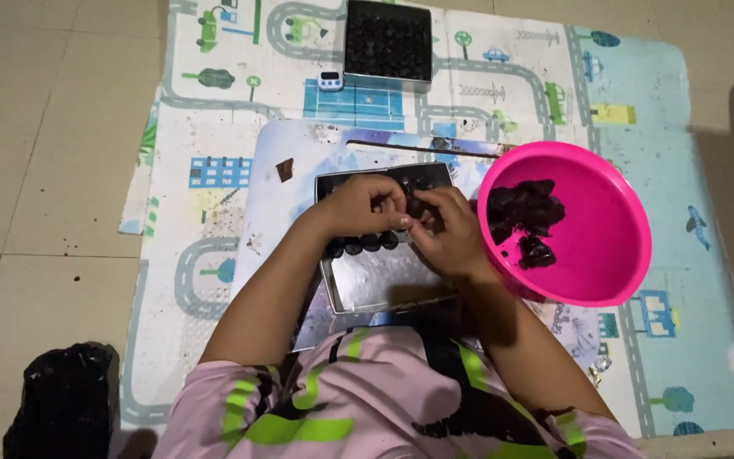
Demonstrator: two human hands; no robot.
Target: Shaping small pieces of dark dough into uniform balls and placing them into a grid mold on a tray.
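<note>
Looking down: we're sitting on the floor (36,170) over a play mat (214,127) printed with roads and little buildings
Left hand: our left hand (358,206) is curled, fingertips pressed together on a small dark lump (415,206), pretty much pinching it
Right hand: our right hand (450,229) is bunched up too, fingers meeting the left ones on that same lump, so both hands are on it right over the tray
Metal tray: shiny rectangular tray (375,285) just in front of us, a row of dark round balls (365,244) across its far part, the near part bare metal
Pink bowl: round pink plastic bowl (592,246) just right of the tray, dark clumpy stuff (524,212) sitting in it
Under the tray: a pale printed sheet (299,161) with a small dark scrap on it
Far end: a second tray (387,42) packed full of dark balls, a small white timer (330,81) beside it
Near left: a black bag (61,399) on the floor tiles
</note>
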